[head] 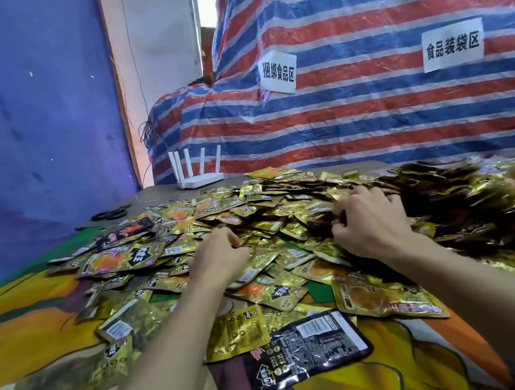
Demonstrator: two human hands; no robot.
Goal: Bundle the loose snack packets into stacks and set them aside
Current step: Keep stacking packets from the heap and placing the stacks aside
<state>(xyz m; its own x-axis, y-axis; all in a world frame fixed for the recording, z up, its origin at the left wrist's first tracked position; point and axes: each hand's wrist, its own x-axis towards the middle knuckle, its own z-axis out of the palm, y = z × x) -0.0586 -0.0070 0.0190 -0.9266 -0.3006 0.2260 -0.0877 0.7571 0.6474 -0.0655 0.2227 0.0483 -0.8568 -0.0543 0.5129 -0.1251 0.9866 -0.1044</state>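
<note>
A blue sheet (pixel 23 107) hangs at the left, above black scissors (pixel 109 214) and a white five-antenna router (pixel 197 172) at the far edge of the desk (pixel 9 321), which is draped in an orange-and-yellow printed cloth. A heap of gold snack packets (pixel 274 222) spreads across the desk's middle and right. The left hand (pixel 221 254) rests on the heap, fingers curled down among the packets; whether they grip one cannot be told. A black packet (pixel 308 352) lies nearest the camera. The right hand (pixel 368 224) lies on the heap, fingers spread wide, tips bent into it. A striped tarp (pixel 388 113) with two paper signs (pixel 451 44) rises behind.
</note>
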